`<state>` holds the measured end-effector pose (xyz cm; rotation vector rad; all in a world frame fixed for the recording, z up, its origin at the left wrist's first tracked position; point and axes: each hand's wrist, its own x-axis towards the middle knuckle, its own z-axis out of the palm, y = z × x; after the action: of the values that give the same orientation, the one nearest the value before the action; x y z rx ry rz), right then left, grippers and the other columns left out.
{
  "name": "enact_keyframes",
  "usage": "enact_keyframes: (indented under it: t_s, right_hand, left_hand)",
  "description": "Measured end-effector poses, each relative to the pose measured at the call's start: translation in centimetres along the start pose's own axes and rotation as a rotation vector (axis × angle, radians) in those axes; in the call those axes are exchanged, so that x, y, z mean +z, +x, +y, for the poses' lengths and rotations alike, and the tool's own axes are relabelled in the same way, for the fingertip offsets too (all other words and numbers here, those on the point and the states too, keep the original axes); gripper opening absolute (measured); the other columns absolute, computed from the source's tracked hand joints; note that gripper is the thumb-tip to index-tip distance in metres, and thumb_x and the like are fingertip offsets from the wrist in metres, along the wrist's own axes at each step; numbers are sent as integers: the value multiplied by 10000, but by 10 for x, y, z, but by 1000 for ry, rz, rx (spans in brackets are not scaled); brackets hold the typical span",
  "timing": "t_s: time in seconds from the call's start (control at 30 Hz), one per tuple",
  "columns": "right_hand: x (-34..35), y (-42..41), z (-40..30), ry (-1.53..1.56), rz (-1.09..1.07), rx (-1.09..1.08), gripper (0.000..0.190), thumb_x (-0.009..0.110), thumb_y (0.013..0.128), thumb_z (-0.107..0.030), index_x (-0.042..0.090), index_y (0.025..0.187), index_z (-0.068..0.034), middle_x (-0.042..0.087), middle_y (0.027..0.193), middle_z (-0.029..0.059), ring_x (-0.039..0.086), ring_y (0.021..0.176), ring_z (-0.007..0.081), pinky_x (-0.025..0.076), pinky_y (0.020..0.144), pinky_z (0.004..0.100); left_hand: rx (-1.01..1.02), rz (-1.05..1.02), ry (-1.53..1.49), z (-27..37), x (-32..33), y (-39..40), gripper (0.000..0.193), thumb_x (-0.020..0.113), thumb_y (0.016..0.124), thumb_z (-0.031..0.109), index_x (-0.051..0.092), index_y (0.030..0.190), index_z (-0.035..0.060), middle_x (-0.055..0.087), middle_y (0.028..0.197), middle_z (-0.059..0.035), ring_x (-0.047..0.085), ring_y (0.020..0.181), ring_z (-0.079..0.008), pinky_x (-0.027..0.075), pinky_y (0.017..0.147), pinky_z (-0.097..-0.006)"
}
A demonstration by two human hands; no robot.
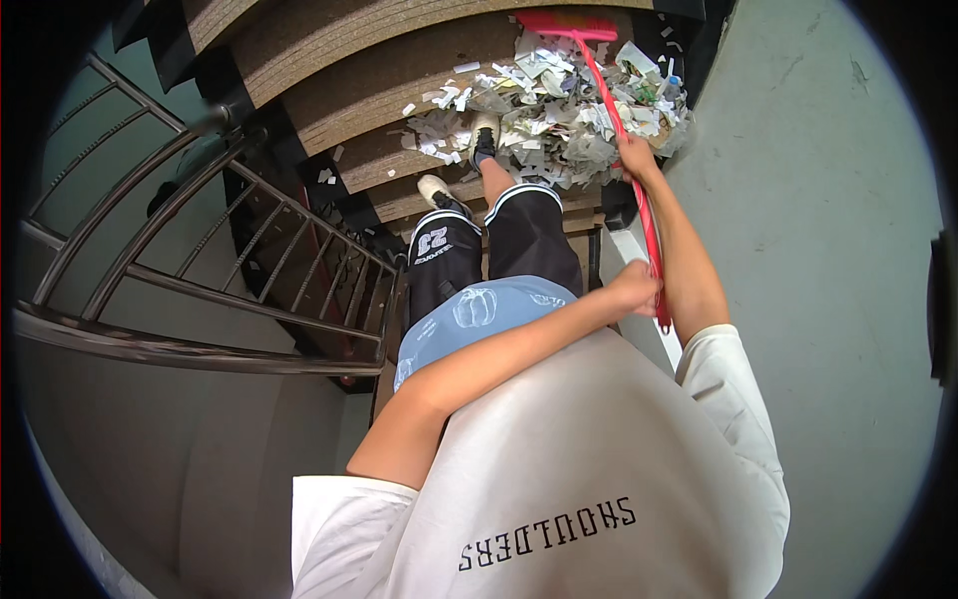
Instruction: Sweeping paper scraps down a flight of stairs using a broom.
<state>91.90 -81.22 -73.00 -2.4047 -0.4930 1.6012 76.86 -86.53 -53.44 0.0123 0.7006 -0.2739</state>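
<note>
Both my hands grip the red handle (600, 82) of a broom. My right hand (636, 157) holds it around the middle. Across my body reaches my left hand (638, 288), closed near the handle's end. At the top of the view the pink broom head (572, 30) rests by a stair step above the litter, its bristles blurred. A heap of paper scraps and plastic film (554, 123) spreads over several steps under the handle. Among it lies a clear plastic bottle (671, 88) with a blue cap, partly covered.
My right shoe (485, 135) stands at the heap's edge, my left shoe (438, 191) on a lower step. A metal stair railing (254, 293) runs along the left. A grey wall (816, 224) borders the right. Loose scraps (327, 177) lie near the steps' left ends.
</note>
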Motion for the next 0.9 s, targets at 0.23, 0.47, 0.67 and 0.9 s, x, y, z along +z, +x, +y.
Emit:
enact_keyframes:
  t_s: [0.23,0.47,0.67,0.9]
  right_hand:
    - [-2,-87,33,-147,-23,76,325,455,903,-298,585,1032,-29,614,644,177,621,525,285,480,518,386]
    - [100,-79,-56,-472,-176,-515,367,474,891,-306,560,1148,-57,623,984,242,592,948,404,459,810,446]
    - [254,-83,-173,-619,-602,-410,382,635,801,-235,553,1116,-36,627,878,173,606,766,243,485,662,379]
    - [280,-145,-171,-556,-782,-42,300,548,859,-185,496,1107,-24,553,743,70,545,547,154,500,477,310]
  left_hand:
    - [-207,-192,109,-34,17,-33,318,413,892,57,438,1179,-76,594,1087,-183,634,977,-278,556,807,-367]
    - [79,-11,-25,7,-45,-82,292,504,904,177,558,1043,-75,629,1001,-158,676,834,-245,584,670,-327]
    - [583,348,-365,42,-177,-170,219,456,929,146,530,1044,-25,636,951,-171,662,874,-272,579,749,-385]
    - [639,788,-172,19,-275,-219,151,487,857,74,581,901,-36,636,810,-120,644,587,-186,576,516,-292]
